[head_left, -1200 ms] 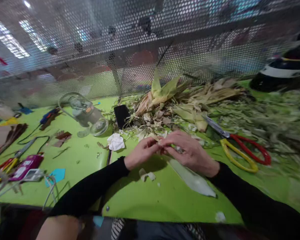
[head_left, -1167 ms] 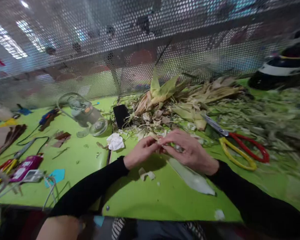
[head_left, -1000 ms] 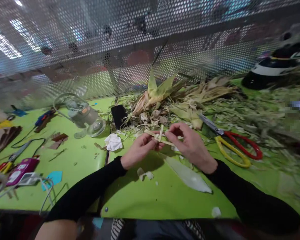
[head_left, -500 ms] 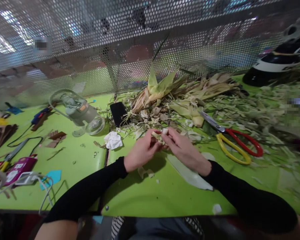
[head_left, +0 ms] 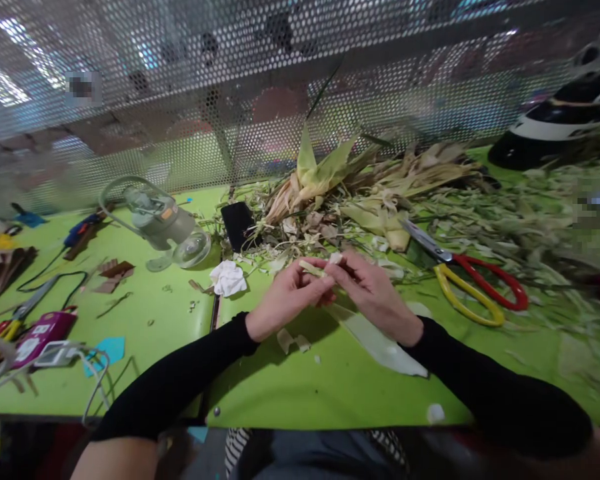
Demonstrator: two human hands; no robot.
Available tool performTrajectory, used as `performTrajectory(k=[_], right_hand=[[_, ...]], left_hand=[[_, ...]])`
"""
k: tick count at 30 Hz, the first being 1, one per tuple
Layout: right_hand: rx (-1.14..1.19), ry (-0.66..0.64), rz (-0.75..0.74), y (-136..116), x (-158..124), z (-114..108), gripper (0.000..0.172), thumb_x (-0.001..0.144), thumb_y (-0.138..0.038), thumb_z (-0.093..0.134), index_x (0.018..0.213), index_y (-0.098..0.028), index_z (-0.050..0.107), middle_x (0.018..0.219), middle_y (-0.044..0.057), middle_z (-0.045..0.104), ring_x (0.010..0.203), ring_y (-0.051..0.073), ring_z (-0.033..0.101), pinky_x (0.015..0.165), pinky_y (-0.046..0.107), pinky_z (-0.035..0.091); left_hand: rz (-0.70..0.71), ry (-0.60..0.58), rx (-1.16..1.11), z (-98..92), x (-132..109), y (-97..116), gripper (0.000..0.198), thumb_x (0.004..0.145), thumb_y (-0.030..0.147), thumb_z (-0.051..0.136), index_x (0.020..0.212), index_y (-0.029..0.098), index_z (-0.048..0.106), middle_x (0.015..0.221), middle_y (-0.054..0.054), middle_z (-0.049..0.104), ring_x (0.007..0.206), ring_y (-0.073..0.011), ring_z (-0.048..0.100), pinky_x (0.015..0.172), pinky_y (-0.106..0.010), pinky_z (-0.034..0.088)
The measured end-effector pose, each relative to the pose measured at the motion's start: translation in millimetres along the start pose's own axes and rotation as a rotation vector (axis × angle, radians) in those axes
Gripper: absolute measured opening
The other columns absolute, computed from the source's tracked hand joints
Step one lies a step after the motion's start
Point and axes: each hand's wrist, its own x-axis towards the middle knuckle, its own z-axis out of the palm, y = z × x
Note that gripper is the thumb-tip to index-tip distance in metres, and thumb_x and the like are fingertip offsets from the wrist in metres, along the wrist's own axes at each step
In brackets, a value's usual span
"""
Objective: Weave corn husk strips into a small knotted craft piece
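A small pale strip of corn husk (head_left: 312, 268) is pinched between my two hands, close above the green table. My left hand (head_left: 291, 293) has its thumb and fingers closed on the strip. Thumb and fingers of my right hand (head_left: 373, 290) meet it from the other side, also closed on the husk. Below my right hand a long, flat piece of corn husk (head_left: 387, 347) lies on the tabletop. Small husk scraps (head_left: 293, 341) are under my left hand. To the right rest large scissors (head_left: 470, 287) with one red and one yellow handle.
Behind my hands lie a heap of dried husks (head_left: 325, 177) and a black phone (head_left: 237, 225). A clear bottle (head_left: 163, 220), crumpled tissue (head_left: 228, 278), glue gun (head_left: 80, 232) and purple power bank (head_left: 45, 333) are left. A perforated metal screen (head_left: 180, 127) stands behind.
My left thumb has straightened and moved across toward my right fingers over the husk strip. The strip has shifted slightly in my fingers. The things on the table stay put.
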Motion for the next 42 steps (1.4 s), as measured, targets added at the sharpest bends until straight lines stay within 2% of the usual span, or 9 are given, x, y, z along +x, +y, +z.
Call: performTrajectory(k=[5, 11, 18, 23, 28, 33, 38, 40, 42], right_hand=[[-0.03, 0.059, -0.084, -2, 0, -1, 0.033, 0.095, -0.051, 0.063, 0.079, -0.022, 0.06, 0.069, -0.002, 0.056, 0.061, 0.013, 0.048, 0.056, 0.027, 0.037], [0.074, 0.024, -0.019, -7, 1, 0, 0.032, 0.093, -0.05, 0.067, 0.077, -0.022, 0.063, 0.071, -0.001, 0.059, 0.065, 0.014, 0.051, 0.06, 0.028, 0.041], [0.097, 0.075, 0.142, -15, 2, -9, 0.033, 0.093, -0.053, 0.063, 0.076, -0.024, 0.061, 0.074, 0.0, 0.057, 0.069, 0.016, 0.051, 0.065, 0.031, 0.045], [-0.037, -0.032, 0.018, -14, 5, -14, 0.036, 0.089, -0.051, 0.068, 0.115, -0.027, 0.069, 0.098, 0.005, 0.066, 0.085, 0.021, 0.06, 0.075, 0.037, 0.049], [-0.15, -0.056, -0.167, -14, 5, -11, 0.021, 0.09, -0.046, 0.067, 0.085, -0.026, 0.072, 0.092, 0.006, 0.068, 0.093, 0.025, 0.061, 0.086, 0.043, 0.048], [-0.108, -0.082, -0.088, -17, 4, -10, 0.021, 0.092, -0.039, 0.062, 0.078, -0.024, 0.065, 0.081, 0.003, 0.065, 0.083, 0.022, 0.059, 0.08, 0.04, 0.047], [-0.041, -0.119, 0.007, -19, 4, -10, 0.023, 0.094, -0.045, 0.06, 0.084, -0.024, 0.064, 0.088, 0.004, 0.065, 0.079, 0.02, 0.058, 0.072, 0.037, 0.047], [-0.083, -0.008, -0.011, -20, 5, -13, 0.021, 0.095, -0.045, 0.06, 0.092, -0.025, 0.065, 0.098, 0.006, 0.066, 0.081, 0.021, 0.059, 0.072, 0.037, 0.048], [-0.187, 0.235, -0.091, -20, 6, -16, 0.019, 0.095, -0.044, 0.061, 0.095, -0.025, 0.063, 0.103, 0.008, 0.065, 0.086, 0.023, 0.058, 0.075, 0.039, 0.049]], left_hand=[[0.003, -0.01, 0.167, 0.8, 0, 3, 0.031, 0.09, 0.039, 0.069, 0.103, 0.015, 0.054, 0.073, 0.002, 0.064, 0.065, -0.0088, 0.063, 0.068, -0.024, 0.051], [-0.037, -0.072, 0.409, -1.6, -1, 4, 0.044, 0.09, 0.06, 0.062, 0.088, 0.015, 0.057, 0.067, 0.0, 0.06, 0.058, -0.0087, 0.054, 0.059, -0.024, 0.043], [-0.019, -0.177, 0.24, 1.7, -2, -1, 0.05, 0.087, 0.067, 0.06, 0.087, 0.017, 0.057, 0.073, -0.002, 0.064, 0.066, -0.0112, 0.062, 0.067, -0.026, 0.05], [-0.082, -0.162, 0.397, 2.2, -3, -9, 0.043, 0.093, 0.054, 0.056, 0.076, 0.015, 0.06, 0.07, -0.004, 0.065, 0.062, -0.0115, 0.057, 0.063, -0.026, 0.045], [-0.011, -0.123, 0.463, 3.8, -5, -8, 0.029, 0.098, 0.037, 0.049, 0.085, 0.015, 0.062, 0.078, -0.005, 0.069, 0.068, -0.0129, 0.061, 0.069, -0.026, 0.048], [-0.038, -0.211, 0.374, 5.6, -7, -10, 0.042, 0.1, 0.051, 0.047, 0.084, 0.016, 0.062, 0.078, -0.006, 0.07, 0.072, -0.0144, 0.067, 0.073, -0.028, 0.053], [-0.118, -0.267, 0.192, 7.0, -6, -16, 0.042, 0.096, 0.054, 0.056, 0.09, 0.014, 0.067, 0.079, -0.005, 0.068, 0.074, -0.0131, 0.065, 0.076, -0.028, 0.052], [-0.149, -0.184, 0.061, 5.5, -3, -12, 0.034, 0.097, 0.046, 0.059, 0.093, 0.014, 0.066, 0.08, -0.004, 0.067, 0.073, -0.0119, 0.063, 0.079, -0.029, 0.052], [-0.166, -0.038, -0.095, 3.0, 0, -3, 0.024, 0.098, 0.039, 0.058, 0.099, 0.015, 0.063, 0.082, -0.003, 0.068, 0.074, -0.0117, 0.063, 0.082, -0.031, 0.051]])
